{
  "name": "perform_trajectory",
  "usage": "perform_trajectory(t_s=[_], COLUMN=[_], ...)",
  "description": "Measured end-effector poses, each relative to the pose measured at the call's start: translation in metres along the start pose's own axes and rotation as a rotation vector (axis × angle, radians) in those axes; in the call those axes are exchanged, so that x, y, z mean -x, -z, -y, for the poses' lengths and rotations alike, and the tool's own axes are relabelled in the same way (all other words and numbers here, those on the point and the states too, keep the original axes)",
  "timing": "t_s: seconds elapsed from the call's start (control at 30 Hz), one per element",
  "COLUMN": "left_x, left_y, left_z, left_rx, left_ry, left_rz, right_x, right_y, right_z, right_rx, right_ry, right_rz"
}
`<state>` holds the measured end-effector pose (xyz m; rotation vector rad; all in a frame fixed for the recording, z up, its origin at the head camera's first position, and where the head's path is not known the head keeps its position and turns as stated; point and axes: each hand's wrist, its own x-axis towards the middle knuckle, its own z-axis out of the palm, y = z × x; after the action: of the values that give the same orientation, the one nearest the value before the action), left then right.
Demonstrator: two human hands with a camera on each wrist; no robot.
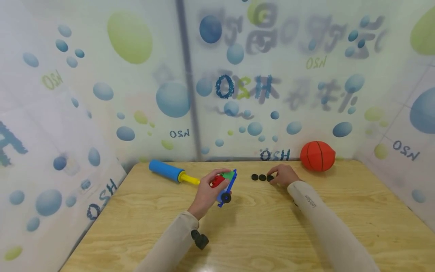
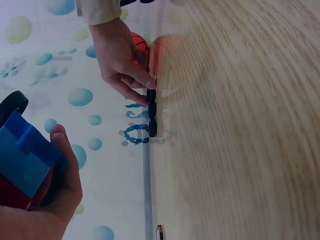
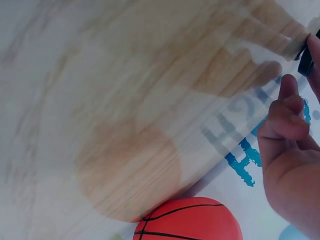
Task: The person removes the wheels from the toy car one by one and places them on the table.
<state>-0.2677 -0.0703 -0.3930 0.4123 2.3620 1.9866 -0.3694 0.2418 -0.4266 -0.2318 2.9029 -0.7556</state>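
My left hand (image 1: 213, 184) grips a toy car (image 1: 227, 184) of blue, red and green parts, tilted above the table, with one black wheel (image 1: 225, 197) fitted at its lower end. In the left wrist view the car's blue block (image 2: 25, 157) fills the lower left corner. A short row of three loose black wheels (image 1: 262, 177) lies on the table to the right. My right hand (image 1: 273, 177) pinches the rightmost wheel (image 2: 151, 95), whose edge also shows between the fingertips (image 3: 289, 87) in the right wrist view.
An orange basketball (image 1: 317, 155) rests by the back wall, right of my right hand. A blue and yellow pump (image 1: 168, 171) lies at the back left. A small black piece (image 1: 199, 239) sits beside my left forearm. Printed screens enclose the wooden table (image 1: 258, 230).
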Motion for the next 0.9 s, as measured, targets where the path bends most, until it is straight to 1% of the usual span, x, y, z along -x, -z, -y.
perform_trajectory(t_s=[0.2, 0.5, 0.67, 0.77, 0.9], left_x=[0.001, 0.000, -0.001, -0.001, -0.001], left_y=[-0.001, -0.003, -0.005, -0.005, -0.004], left_z=[-0.001, -0.003, -0.002, -0.003, -0.003], left_rx=[-0.008, -0.017, -0.018, -0.012, -0.029], left_ry=[0.002, 0.015, 0.002, 0.008, 0.015], left_rz=[-0.001, 0.005, 0.001, -0.004, -0.020], right_x=[0.001, 0.004, 0.014, 0.023, 0.031], right_y=[-0.001, 0.004, 0.011, 0.015, 0.019], right_z=[0.002, 0.005, 0.009, 0.016, 0.028], right_rx=[0.015, 0.017, -0.019, -0.040, -0.076], right_ry=[-0.005, -0.004, 0.039, 0.088, 0.167], right_rz=[-0.016, -0.009, 0.003, 0.014, 0.031])
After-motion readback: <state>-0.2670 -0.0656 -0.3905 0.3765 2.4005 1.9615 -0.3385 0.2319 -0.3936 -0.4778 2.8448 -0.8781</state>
